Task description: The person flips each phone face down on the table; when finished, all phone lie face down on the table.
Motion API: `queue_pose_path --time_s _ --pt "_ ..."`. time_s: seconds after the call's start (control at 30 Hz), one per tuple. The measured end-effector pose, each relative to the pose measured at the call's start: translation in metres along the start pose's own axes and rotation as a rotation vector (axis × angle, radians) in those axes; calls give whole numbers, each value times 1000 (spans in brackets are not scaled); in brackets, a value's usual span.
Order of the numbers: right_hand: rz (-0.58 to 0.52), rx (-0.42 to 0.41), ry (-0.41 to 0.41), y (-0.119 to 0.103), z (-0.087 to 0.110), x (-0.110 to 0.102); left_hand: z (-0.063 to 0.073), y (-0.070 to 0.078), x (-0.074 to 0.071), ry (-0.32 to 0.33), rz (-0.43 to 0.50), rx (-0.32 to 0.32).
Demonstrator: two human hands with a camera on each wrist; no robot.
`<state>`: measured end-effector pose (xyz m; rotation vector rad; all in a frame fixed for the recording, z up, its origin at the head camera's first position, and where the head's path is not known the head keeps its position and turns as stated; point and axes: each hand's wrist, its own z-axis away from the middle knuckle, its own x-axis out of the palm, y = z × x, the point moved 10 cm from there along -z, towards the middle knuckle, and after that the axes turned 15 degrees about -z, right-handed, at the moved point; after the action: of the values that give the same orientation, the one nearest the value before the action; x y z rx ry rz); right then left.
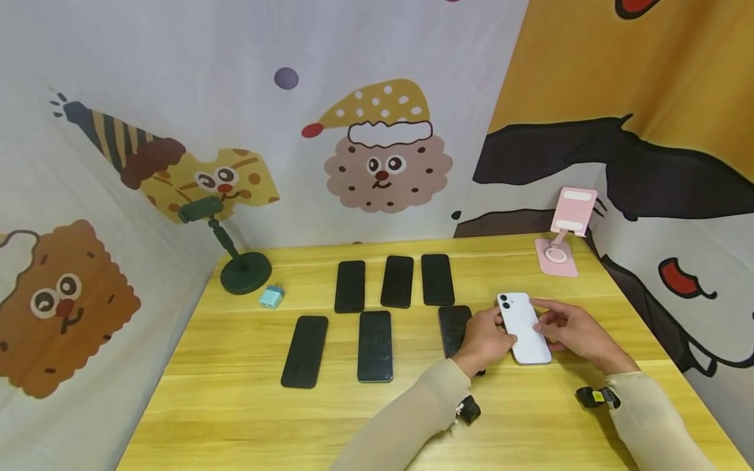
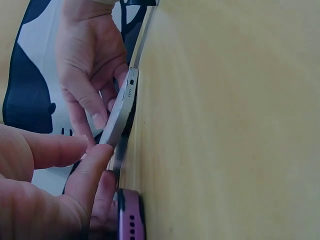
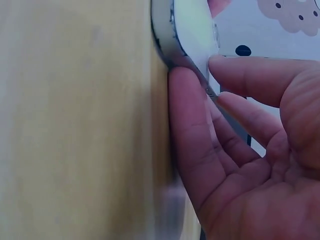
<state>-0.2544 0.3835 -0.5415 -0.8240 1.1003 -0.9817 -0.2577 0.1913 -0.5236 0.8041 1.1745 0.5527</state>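
Both hands hold a white smartphone (image 1: pixel 527 335) at the right of the table, its back with the camera lenses facing up. My left hand (image 1: pixel 485 338) grips the left long edge, and my right hand (image 1: pixel 576 335) pinches the right edge with the thumb on top. In the left wrist view the phone (image 2: pixel 120 110) is tilted, partly off the tabletop. From the right wrist view, fingers (image 3: pixel 192 115) reach under its edge. A dark-screened phone (image 1: pixel 453 325) lies partly hidden beneath my left hand; its purple side (image 2: pixel 131 215) shows in the left wrist view.
Several black-screened phones lie in two rows, among them one phone (image 1: pixel 375 347) in the front row. A dark green phone stand (image 1: pixel 245 273) and a light blue charger plug (image 1: pixel 271 296) are at the left. At the back right stands a pink phone stand (image 1: pixel 556 258).
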Motion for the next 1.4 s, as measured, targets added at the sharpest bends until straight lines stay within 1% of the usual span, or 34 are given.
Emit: queue_pose_path --time_s 0.13,0.2,0.27,0.37,0.53,0.67,0.8,0.93,1.1,1.3,1.4 --pt "8 15 -7 0 -2 3 0 1 -3 24 -112 7" --pt "19 14 -7 -1 -3 4 0 1 -4 29 -138 -3" --pt "33 11 -3 -2 -4 5 1 0 -6 27 -143 -16" --pt "48 2 -1 -5 -6 6 2 -1 -8 11 -115 -35" --pt "54 -4 -4 -10 -4 8 5 -2 -9 -37 -70 -42" --pt "109 -5 15 -16 -1 7 8 -5 -14 -63 -35 -49" --pt "238 -67 49 -32 2 8 11 -11 -25 -72 39 -56" --pt "350 -138 81 -51 6 15 12 -17 -41 -63 99 -36" --pt "364 -182 102 -67 9 29 15 -28 -59 -50 129 -19" --pt "335 -259 102 -85 7 51 19 -48 -78 -42 195 9" --pt "323 -284 99 -91 5 63 22 -58 -85 -42 207 13"
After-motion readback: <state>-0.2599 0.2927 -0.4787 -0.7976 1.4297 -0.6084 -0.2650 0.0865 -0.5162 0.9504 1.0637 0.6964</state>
